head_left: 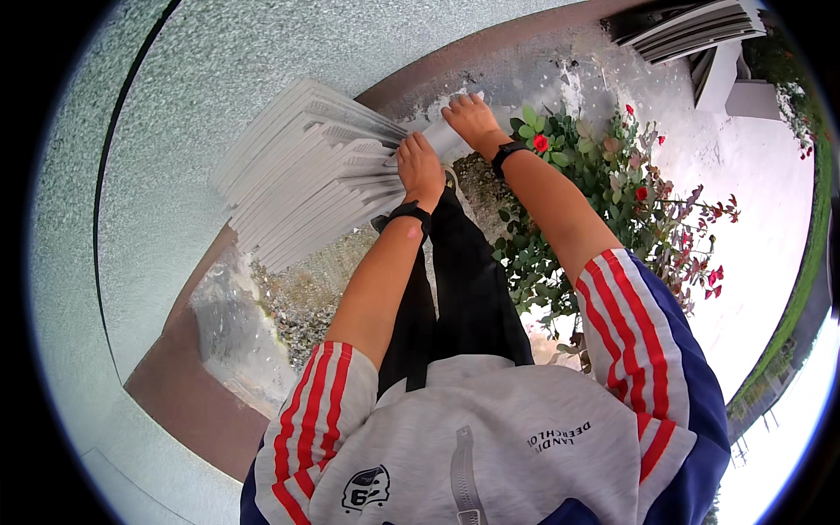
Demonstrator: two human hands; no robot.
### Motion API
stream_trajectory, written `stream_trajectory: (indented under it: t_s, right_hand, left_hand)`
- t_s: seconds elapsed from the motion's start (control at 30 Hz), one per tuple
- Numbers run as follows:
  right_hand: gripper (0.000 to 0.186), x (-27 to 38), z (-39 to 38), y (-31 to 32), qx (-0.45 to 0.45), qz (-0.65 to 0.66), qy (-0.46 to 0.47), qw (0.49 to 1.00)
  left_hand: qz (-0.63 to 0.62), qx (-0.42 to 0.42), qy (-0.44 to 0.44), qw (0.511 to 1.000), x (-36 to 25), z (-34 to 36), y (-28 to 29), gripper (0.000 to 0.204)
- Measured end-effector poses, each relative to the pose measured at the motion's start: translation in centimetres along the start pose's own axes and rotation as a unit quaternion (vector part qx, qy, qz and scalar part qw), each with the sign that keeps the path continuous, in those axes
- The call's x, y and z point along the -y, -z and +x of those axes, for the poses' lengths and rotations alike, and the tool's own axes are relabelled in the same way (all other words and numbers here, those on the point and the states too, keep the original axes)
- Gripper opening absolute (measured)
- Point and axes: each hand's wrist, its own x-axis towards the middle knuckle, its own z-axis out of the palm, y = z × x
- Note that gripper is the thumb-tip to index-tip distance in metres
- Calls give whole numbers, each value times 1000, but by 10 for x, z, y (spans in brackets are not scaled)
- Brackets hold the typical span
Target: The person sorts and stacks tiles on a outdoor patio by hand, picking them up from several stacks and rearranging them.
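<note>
Against the wall leans a row of thin white flat panels [306, 166], with printing along their edges; they look like flattened cartons. At the right end of that row my left hand [420, 169] is closed on the edge of a panel, its fingers curled over. Farther ahead and to the right, my right hand [475, 121] grips a pale flat panel [444, 142] that stands apart from the row. Its fingertips bend over the far edge, and part of the panel lies behind my hands. Both wrists wear something black.
A rose bush [604, 175] with red blooms grows close to my right forearm. Pebbly ground [306, 293] lies below the panels, beside the pale rough wall [219, 70] with a brown base band. More stacked panels [700, 35] stand at the far right.
</note>
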Motion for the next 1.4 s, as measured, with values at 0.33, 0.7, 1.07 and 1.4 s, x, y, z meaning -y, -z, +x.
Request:
stream_trajectory:
  t_s: [0.33,0.7,1.07,1.4]
  right_hand:
    - [9,-20,-55,4,85,-22,214,973]
    - [5,-22,-99,78,27,-51,187,981]
    - [8,76,-179,232,-62,-124,155,978]
    - [6,292,-343,293,-134,-34,-114,984]
  left_hand:
    - [100,121,-233,960,-2,-2,-19,11]
    - [-4,134,-291,947,-23,-26,34,7]
    - [-86,89,-400,908,1,-149,136,17]
    - [43,187,-655,731,31,-283,204,16]
